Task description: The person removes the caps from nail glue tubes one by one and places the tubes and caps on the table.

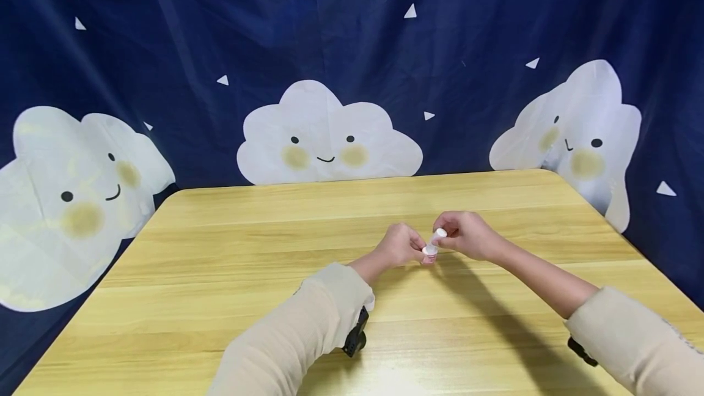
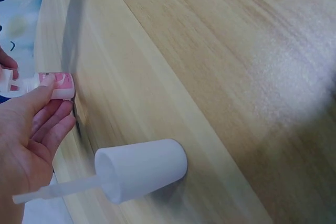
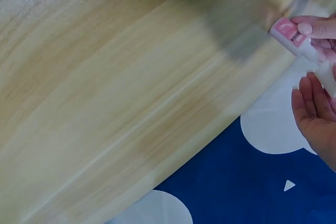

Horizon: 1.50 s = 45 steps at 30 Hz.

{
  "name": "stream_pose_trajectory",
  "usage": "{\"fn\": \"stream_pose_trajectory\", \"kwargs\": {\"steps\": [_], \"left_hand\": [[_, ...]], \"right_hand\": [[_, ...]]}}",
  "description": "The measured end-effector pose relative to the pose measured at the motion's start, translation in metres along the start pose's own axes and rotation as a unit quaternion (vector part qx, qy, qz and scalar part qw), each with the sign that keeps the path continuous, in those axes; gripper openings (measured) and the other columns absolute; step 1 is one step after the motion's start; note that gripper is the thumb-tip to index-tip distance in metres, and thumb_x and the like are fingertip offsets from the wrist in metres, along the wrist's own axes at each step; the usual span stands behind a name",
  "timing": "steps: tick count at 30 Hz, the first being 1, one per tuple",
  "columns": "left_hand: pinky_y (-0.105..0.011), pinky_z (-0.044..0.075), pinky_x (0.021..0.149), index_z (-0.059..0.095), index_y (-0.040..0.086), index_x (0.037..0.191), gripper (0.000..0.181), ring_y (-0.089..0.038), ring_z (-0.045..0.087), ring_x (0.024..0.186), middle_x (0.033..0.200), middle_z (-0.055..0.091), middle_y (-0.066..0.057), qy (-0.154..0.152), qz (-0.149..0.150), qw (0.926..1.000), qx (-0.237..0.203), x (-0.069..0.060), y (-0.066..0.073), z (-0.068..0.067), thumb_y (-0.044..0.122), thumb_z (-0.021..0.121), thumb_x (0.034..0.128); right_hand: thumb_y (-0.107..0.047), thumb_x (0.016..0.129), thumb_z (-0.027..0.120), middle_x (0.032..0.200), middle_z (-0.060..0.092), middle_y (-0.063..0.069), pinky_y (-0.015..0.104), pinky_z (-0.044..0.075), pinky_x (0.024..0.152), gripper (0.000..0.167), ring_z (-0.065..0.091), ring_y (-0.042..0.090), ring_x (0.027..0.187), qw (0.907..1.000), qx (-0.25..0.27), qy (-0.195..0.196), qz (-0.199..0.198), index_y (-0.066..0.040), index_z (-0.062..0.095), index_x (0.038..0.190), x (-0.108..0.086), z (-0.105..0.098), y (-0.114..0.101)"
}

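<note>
A small bottle (image 3: 289,34) with a pink label is pinched between the thumb and fingers of my left hand (image 1: 401,245), just above or on the table. My right hand (image 1: 467,235) pinches a small white piece (image 1: 439,235), shaped like a cap, at the bottle's top. In the left wrist view it sits against or close to the bottle's neck; whether they touch is unclear. Near the left wrist camera a white tapered cap (image 2: 149,169) with a thin pale stem rests on the wooden table. In the head view I cannot see that cap.
The light wooden table (image 1: 247,274) has rounded far corners. Behind it hangs a dark blue cloth (image 1: 363,29) with white clouds and small triangles. A black wrist camera (image 1: 356,333) sits under my left sleeve (image 1: 308,316), another (image 1: 582,352) under the right.
</note>
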State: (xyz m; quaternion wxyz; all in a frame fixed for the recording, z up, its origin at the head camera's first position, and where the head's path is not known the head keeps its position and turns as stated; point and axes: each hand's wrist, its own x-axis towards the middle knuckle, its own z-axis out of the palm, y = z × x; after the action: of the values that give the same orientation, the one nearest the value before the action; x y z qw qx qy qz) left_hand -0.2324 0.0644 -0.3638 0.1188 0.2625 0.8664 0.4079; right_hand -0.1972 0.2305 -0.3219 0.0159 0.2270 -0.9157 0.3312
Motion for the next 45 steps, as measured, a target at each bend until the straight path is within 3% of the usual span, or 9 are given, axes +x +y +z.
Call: {"fn": "stream_pose_trajectory", "kwargs": {"steps": [5,13,21,39,45], "left_hand": [[-0.009,0.048,0.051,0.073,-0.004,0.08,0.014,-0.019,0.07,0.072,0.08,0.072,-0.015,-0.001,0.0,1.0,-0.009,0.0,-0.001,0.0,0.002,0.079,0.0693],[-0.009,0.048,0.052,0.073,-0.004,0.081,0.014,-0.013,0.07,0.07,0.08,0.073,-0.013,-0.003,-0.005,1.0,-0.002,0.0,0.0,-0.001,0.003,0.079,0.0701],[-0.01,0.049,0.052,0.072,-0.005,0.082,0.016,-0.018,0.07,0.073,0.081,0.072,-0.015,-0.009,-0.011,0.9998,-0.013,0.0,0.0,-0.001,0.002,0.079,0.0705],[-0.01,0.05,0.054,0.072,-0.005,0.086,0.018,-0.015,0.07,0.071,0.082,0.073,-0.015,-0.006,-0.017,0.9997,-0.018,-0.002,-0.002,-0.001,0.003,0.079,0.0706],[-0.009,0.049,0.053,0.072,-0.005,0.085,0.016,-0.015,0.069,0.07,0.082,0.073,-0.015,-0.008,-0.005,0.9998,-0.016,-0.002,-0.002,-0.001,0.003,0.078,0.0721]], "right_hand": [[0.002,0.077,0.07,0.066,0.064,0.003,0.016,0.044,0.054,0.011,0.049,0.003,0.059,0.9996,-0.018,-0.022,0.0,0.003,0.061,0.083,0.002,-0.005,-0.003],[0.004,0.072,0.071,0.071,0.066,0.003,0.02,0.046,0.057,0.009,0.051,0.008,0.063,0.9906,-0.107,-0.059,-0.062,0.003,0.067,0.08,0.008,-0.015,-0.012],[0.002,0.072,0.072,0.074,0.07,0.006,0.021,0.049,0.059,0.007,0.056,0.009,0.065,0.9847,-0.139,-0.089,-0.057,0.002,0.07,0.079,0.011,-0.021,-0.018],[0.001,0.074,0.072,0.069,0.066,0.0,0.02,0.045,0.057,0.004,0.05,0.006,0.062,0.9783,-0.155,-0.124,-0.06,0.0,0.069,0.074,0.007,-0.027,-0.015],[0.0,0.076,0.07,0.073,0.066,0.001,0.024,0.047,0.061,0.004,0.054,0.009,0.066,0.9811,-0.148,-0.119,-0.036,0.0,0.067,0.079,0.002,-0.031,-0.008]]}}
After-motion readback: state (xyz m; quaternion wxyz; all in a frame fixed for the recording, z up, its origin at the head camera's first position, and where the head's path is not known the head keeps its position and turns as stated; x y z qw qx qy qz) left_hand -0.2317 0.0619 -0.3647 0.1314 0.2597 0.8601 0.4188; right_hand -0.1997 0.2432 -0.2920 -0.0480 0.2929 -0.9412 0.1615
